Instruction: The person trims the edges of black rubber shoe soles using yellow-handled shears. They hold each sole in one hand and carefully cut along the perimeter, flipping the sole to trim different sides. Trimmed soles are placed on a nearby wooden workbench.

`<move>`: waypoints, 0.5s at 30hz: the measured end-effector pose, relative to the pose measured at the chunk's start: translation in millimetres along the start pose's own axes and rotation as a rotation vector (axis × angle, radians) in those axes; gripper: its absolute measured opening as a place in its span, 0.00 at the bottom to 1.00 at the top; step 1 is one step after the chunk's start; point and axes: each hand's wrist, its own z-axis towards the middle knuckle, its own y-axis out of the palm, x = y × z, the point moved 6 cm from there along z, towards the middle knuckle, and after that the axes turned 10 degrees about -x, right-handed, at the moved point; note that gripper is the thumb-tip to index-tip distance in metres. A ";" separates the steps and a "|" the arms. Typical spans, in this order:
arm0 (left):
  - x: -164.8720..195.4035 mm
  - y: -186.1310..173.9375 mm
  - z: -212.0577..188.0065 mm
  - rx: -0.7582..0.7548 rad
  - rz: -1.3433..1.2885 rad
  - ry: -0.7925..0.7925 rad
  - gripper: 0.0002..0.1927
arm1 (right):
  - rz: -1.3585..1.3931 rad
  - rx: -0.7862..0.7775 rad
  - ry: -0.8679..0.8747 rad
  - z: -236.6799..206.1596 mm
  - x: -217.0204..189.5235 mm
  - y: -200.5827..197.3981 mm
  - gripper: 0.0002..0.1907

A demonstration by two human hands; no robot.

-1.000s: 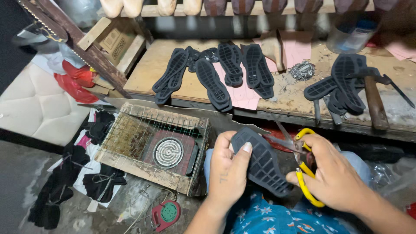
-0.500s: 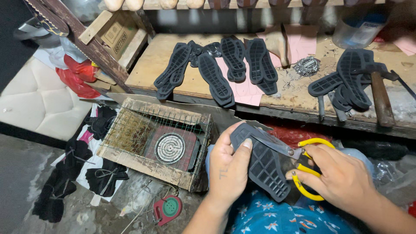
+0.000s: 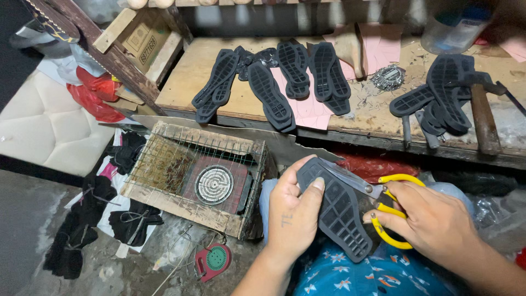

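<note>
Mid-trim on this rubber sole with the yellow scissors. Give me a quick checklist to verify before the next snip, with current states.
1. Left hand grips the black sole firmly, thumb across its tread: ok.
2. Right hand has fingers through the yellow scissors loops: ok.
3. Blades meet the sole's upper edge: ok.
4. Left thumb clear of the blades: ok, though close.
5. Whether a cutting line is marked on the sole: cannot tell.
6. Heater coil under the wire cage, off to the left, apart from both hands: ok.
</note>
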 end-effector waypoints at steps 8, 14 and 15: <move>-6.0 2.6 1.3 -0.061 -0.005 -0.005 0.20 | -0.003 -0.053 0.037 -2.4 6.9 4.7 0.32; -7.5 6.0 -0.9 -0.083 0.013 0.005 0.20 | -0.014 -0.110 0.113 -3.0 11.8 8.2 0.36; -6.9 6.4 -0.8 -0.088 0.020 0.015 0.20 | -0.011 -0.129 0.136 -2.9 13.7 8.7 0.37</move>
